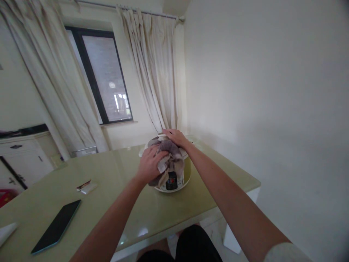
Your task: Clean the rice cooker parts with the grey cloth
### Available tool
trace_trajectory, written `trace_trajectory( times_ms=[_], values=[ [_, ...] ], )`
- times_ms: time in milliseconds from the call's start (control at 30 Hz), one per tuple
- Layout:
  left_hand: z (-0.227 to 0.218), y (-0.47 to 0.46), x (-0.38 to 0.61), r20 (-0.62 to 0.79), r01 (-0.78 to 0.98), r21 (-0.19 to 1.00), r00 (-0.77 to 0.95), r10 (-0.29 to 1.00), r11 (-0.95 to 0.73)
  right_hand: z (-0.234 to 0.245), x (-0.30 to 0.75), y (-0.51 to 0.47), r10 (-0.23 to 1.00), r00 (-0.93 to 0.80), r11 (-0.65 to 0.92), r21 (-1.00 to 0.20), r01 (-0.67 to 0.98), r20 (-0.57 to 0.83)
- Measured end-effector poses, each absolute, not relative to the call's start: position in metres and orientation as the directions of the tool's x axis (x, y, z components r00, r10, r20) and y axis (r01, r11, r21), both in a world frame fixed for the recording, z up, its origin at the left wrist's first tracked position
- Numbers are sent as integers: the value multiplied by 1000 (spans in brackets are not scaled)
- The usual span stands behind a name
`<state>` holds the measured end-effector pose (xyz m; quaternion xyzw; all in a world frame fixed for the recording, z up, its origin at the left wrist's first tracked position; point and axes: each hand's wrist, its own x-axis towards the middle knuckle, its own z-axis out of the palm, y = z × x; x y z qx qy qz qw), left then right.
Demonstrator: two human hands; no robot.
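A crumpled grey-brown cloth (166,151) lies over a rounded white appliance on the table in front of me. On the appliance's lower front shows a dark panel (171,181) with a small red mark; its kind is mostly hidden by the cloth. My left hand (149,163) is closed on the cloth's left side, its thumb and fingers pressed into the folds by a white tag (163,165). My right hand (177,137) rests over the top right of the bundle, fingers stretched out flat, their tips partly out of sight.
The pale green glossy table (114,200) reaches from my lap to the curtained window wall. On its left lie a dark tablet (56,226) and a small clear packet (89,187). A white wall (267,109) stands close on the right. A white cabinet (25,160) is at far left.
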<state>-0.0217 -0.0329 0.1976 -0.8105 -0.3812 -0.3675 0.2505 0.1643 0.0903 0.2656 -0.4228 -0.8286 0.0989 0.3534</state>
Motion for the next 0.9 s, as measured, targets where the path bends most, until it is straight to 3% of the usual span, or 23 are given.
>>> trace_trajectory(
  times_ms=[100,300,400,500,633,767,900],
  values=[
    [230,-11,-34,710,840,203,228,666,-503,267,164,88,787,-389,601,-452,659,478],
    [234,28,-84,556,748,561,-23,831,-354,267,164,86,800,-360,579,-461,673,479],
    [217,32,-100,549,616,678,-62,833,-401,267,164,85,798,-363,584,-471,661,480],
    [212,34,-102,547,578,718,-122,828,-389,267,164,84,800,-360,582,-475,660,480],
    [233,38,-90,471,723,644,-117,874,-250,268,163,86,812,-345,564,-483,670,470],
    [262,29,-60,459,918,318,69,886,-236,269,162,87,810,-352,567,-475,673,469],
    [277,9,-26,465,958,67,216,858,-278,271,162,85,805,-363,575,-467,672,469]
  ],
)
